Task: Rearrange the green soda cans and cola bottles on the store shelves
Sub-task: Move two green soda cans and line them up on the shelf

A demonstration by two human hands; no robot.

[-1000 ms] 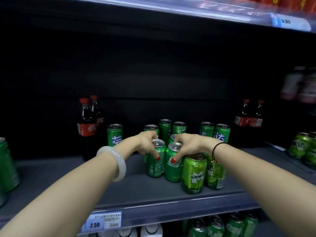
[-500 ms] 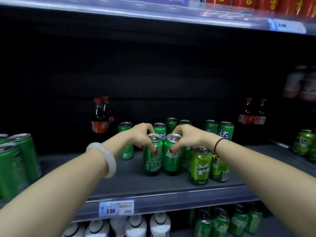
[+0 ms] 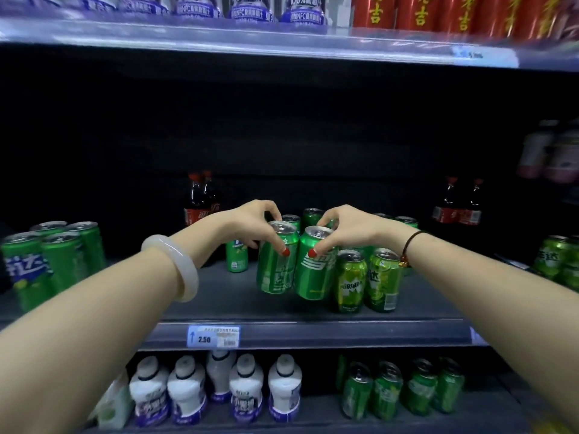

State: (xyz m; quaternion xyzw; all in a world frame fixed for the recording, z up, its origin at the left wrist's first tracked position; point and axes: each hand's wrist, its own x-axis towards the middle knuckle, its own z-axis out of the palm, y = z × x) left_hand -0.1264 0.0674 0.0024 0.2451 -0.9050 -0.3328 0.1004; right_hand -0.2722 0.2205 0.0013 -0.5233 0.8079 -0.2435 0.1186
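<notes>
Fingers [image 3: 277, 242] of L hand [image 3: 247, 222] pinch a green soda can [image 3: 275, 272] by its rim; R hand [image 3: 354, 228] grips a 2nd can [image 3: 313, 274] likewise. Both hang tilted off the shelf [image 3: 219, 305], top-held prob. to clear neighbours; cola bottles [image 3: 197, 203] at 11 o'clock.

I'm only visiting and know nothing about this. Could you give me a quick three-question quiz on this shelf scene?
1. True or false: the left hand and the right hand hold nothing.
2. Which price is on the shelf tag? A 2.50, B 4.00, C 9.90.
3. Fill in: the cola bottles have ___ caps.

Key: 1 false, they grip the left-hand can and the right-hand can; 2 A; 3 red.
</notes>
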